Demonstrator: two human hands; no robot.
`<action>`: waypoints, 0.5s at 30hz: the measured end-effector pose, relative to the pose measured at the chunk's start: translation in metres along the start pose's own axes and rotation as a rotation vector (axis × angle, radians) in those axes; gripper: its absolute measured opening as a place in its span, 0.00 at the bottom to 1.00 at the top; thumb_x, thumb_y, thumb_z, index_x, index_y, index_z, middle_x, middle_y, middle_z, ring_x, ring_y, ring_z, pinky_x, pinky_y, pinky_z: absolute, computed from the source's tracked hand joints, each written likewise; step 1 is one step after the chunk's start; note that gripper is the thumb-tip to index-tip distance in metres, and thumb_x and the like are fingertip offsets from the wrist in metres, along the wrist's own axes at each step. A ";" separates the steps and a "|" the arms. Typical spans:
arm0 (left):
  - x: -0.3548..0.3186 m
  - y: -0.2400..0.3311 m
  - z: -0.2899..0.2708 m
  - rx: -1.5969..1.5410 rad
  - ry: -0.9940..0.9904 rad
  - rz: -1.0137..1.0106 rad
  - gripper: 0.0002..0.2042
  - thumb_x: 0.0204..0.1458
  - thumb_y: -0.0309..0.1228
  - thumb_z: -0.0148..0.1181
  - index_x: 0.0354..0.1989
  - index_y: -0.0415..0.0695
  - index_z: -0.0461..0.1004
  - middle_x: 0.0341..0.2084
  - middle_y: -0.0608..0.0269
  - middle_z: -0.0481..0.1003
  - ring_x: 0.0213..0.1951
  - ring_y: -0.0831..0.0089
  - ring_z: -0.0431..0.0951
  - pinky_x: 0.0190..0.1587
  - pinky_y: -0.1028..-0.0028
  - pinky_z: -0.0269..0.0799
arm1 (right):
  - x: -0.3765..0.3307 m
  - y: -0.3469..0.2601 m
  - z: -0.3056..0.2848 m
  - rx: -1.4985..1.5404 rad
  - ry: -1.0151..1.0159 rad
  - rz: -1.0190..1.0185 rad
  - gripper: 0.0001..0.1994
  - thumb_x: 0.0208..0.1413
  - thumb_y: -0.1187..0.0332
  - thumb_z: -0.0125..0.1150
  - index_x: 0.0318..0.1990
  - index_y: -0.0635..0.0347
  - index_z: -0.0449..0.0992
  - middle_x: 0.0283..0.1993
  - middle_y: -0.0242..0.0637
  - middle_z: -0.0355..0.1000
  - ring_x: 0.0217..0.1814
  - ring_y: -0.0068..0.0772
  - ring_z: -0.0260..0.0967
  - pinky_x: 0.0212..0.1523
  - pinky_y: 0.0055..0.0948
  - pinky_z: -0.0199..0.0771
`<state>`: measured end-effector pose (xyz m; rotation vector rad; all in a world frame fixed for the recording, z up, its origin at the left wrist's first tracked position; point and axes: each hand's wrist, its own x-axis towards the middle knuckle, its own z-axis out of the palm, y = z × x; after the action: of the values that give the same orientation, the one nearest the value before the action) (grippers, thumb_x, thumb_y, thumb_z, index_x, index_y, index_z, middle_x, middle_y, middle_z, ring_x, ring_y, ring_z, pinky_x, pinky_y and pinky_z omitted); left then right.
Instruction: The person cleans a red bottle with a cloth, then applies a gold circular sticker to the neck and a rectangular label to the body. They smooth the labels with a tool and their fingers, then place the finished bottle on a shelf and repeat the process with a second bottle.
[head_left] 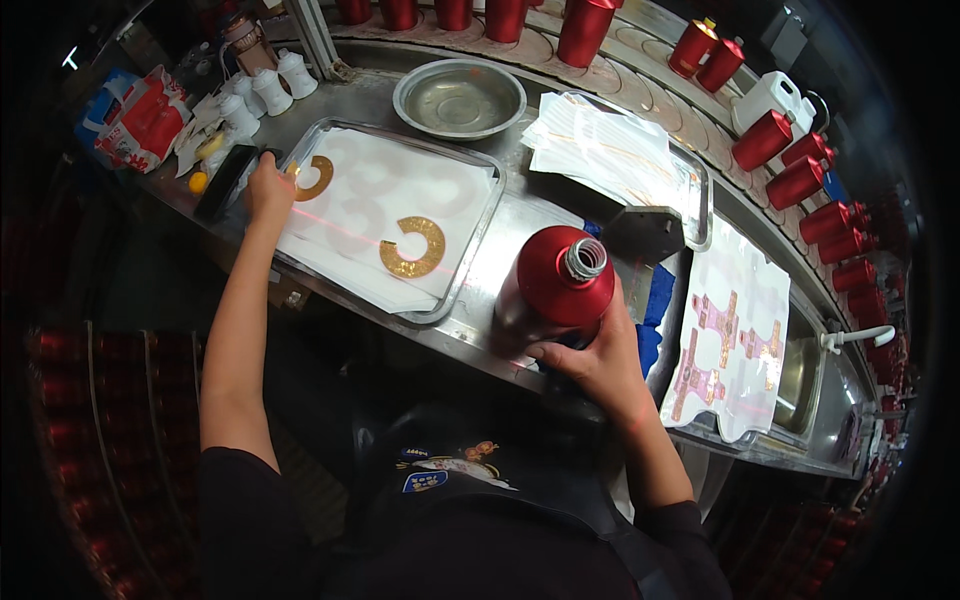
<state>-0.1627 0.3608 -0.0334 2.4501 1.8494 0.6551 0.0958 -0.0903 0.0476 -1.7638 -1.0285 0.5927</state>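
My right hand [602, 368] is wrapped around the side of a shiny red metal bottle [548, 285]. The bottle has an uncapped threaded neck and stands tilted at the table's front edge. Over at the left, my left hand [270, 188] has its fingers pinched together at the end of a gold C-shaped decal [318, 180]. This decal lies at the upper left corner of white sheets [350, 255] in a metal tray [462, 290]. A second gold C-shaped decal [425, 250] rests nearer the tray's front right.
Behind the tray sits a round metal basin [460, 98]. White papers [600, 140] lie to its right, beside a dark block [645, 235]. Sheets with pink-gold decals [735, 330] are farther right, near a sink [800, 385]. Red bottles [585, 30] line a curved conveyor; white bottles [270, 90] stand back left.
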 end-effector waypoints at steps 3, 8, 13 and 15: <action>-0.014 0.011 -0.020 -0.017 0.049 0.052 0.13 0.51 0.34 0.66 0.38 0.42 0.71 0.29 0.55 0.81 0.36 0.48 0.82 0.38 0.51 0.74 | -0.018 -0.016 -0.013 -0.104 0.165 0.052 0.44 0.38 0.64 0.81 0.65 0.61 0.65 0.57 0.43 0.71 0.44 0.29 0.73 0.37 0.23 0.72; -0.055 0.060 -0.066 -0.105 0.044 0.159 0.13 0.49 0.32 0.68 0.34 0.39 0.70 0.26 0.54 0.80 0.32 0.53 0.82 0.33 0.55 0.73 | -0.066 -0.025 -0.004 0.097 0.199 -0.155 0.09 0.52 0.75 0.69 0.41 0.63 0.81 0.33 0.31 0.75 0.21 0.14 0.57 0.23 0.18 0.56; -0.112 0.099 -0.124 -0.767 -0.227 0.063 0.13 0.49 0.25 0.69 0.38 0.37 0.70 0.26 0.60 0.80 0.27 0.71 0.81 0.30 0.72 0.72 | -0.054 -0.035 0.052 0.285 -0.253 -0.059 0.14 0.59 0.69 0.65 0.51 0.61 0.80 0.36 0.33 0.75 0.32 0.21 0.68 0.33 0.21 0.65; -0.142 0.114 -0.143 -1.081 -0.366 -0.042 0.15 0.51 0.23 0.67 0.45 0.35 0.70 0.29 0.61 0.80 0.28 0.77 0.80 0.29 0.80 0.70 | -0.053 -0.022 0.085 0.462 -0.325 0.021 0.17 0.62 0.69 0.63 0.58 0.61 0.77 0.34 0.23 0.70 0.30 0.13 0.61 0.31 0.14 0.57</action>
<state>-0.1362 0.1603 0.0793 1.6403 0.9747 0.8238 -0.0050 -0.0892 0.0300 -1.2966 -0.9909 1.0634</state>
